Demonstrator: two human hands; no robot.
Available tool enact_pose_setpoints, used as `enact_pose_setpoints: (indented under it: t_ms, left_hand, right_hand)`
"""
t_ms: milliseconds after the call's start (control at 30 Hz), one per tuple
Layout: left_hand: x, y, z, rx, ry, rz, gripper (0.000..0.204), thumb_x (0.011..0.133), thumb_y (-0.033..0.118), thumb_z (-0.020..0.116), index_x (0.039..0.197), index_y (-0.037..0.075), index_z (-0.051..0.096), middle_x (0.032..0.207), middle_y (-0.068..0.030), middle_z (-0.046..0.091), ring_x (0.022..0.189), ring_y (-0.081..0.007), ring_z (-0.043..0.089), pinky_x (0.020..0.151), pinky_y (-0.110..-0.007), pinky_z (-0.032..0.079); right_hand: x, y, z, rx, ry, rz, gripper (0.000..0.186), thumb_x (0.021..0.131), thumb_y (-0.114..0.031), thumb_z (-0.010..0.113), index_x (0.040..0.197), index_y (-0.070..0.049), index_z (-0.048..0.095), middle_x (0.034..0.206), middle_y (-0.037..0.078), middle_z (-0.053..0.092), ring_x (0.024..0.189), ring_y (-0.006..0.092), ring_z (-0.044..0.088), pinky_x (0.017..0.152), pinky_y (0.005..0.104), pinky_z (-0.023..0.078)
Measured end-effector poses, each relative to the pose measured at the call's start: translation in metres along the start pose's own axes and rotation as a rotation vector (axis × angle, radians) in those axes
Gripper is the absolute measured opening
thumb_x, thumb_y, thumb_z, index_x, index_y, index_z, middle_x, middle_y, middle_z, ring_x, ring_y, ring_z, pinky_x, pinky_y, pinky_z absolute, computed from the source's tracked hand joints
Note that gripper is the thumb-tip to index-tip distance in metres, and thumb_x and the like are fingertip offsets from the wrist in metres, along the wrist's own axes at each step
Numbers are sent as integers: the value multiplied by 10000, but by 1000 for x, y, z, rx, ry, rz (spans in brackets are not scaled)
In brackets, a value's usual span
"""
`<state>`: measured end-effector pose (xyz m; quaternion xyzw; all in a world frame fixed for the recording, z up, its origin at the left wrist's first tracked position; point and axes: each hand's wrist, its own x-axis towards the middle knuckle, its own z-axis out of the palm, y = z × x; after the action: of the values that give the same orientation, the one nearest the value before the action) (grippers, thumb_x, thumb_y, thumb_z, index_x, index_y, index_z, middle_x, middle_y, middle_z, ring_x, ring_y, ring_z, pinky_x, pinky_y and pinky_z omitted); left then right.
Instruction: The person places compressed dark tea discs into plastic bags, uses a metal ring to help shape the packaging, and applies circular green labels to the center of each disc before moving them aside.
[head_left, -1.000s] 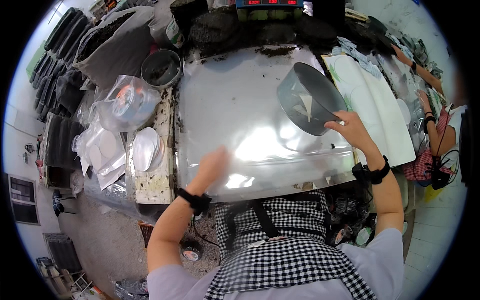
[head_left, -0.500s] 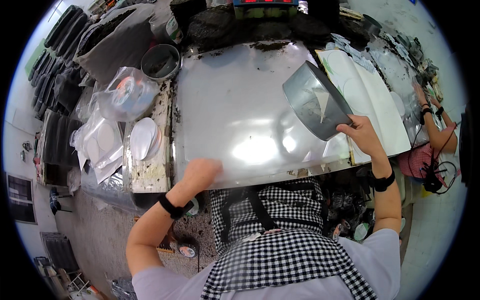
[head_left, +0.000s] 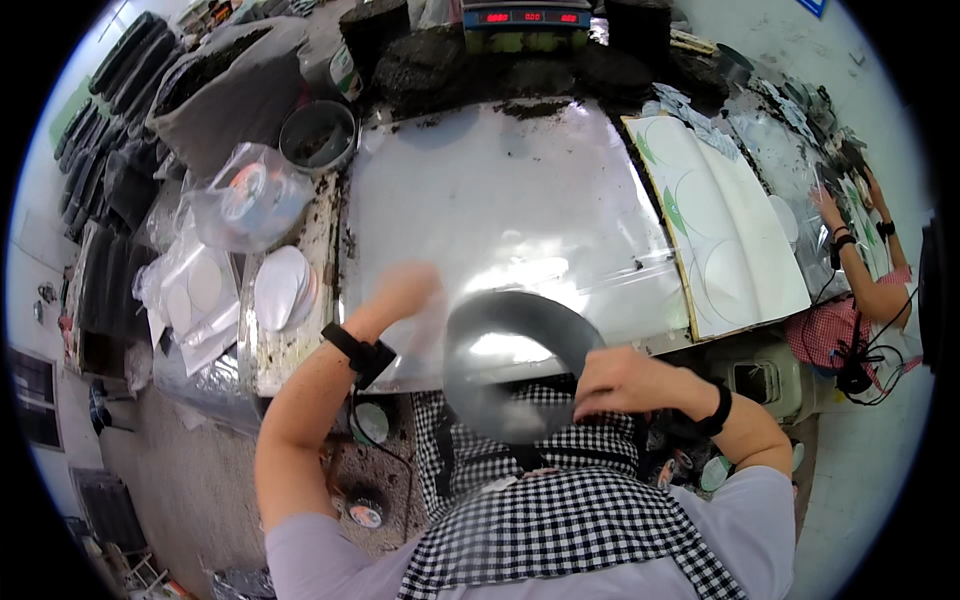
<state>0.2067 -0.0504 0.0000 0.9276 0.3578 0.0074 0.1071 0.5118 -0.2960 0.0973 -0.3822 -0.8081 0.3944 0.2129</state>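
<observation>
My right hand (head_left: 628,380) grips the rim of a wide grey ring-shaped band (head_left: 568,325), tilted and blurred by motion. Through its open middle I see the table's front edge and my checked apron. My left hand (head_left: 408,292) hovers over the left front of the table, empty as far as I can see; its fingers are smeared, so their pose is unclear. Beneath both lies a shiny sheet-covered tabletop (head_left: 500,190).
White paper discs (head_left: 283,290) lie on a soiled board at left, beside a clear plastic bag of labels (head_left: 250,200). Behind stand a grey bowl (head_left: 318,137) and a digital scale (head_left: 527,18) among dark clumps. White sheets (head_left: 725,235) lie at right, near a co-worker's arms (head_left: 865,270).
My right hand has brought the grey band from the right side of the table down and left, toward my apron, turning its opening into view. My left hand has risen slightly.
</observation>
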Motion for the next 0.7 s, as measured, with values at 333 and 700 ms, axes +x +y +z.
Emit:
enact_pose_setpoints:
  t_ms: [333,700]
  left_hand:
    - [-49,116,-149,201,562,375,125,711,95,601,827,60,631,758,-65,545,776,-242,557,746,-365,465]
    - [-83,92,-15,3,150,305,79,742,124,579,798,68,575,830,-65,549,809,-228,552,768,-363,463]
  right_hand:
    - [90,38,14,-803,136,248,215,840,-281,638,943,-93,620,873,36,610,946,216,566,997,577,342]
    - [24,16,-77,-242,170,178,630,898,-430,596,1361,-24,463,1294,214,558,1164,312,559,991,388,425]
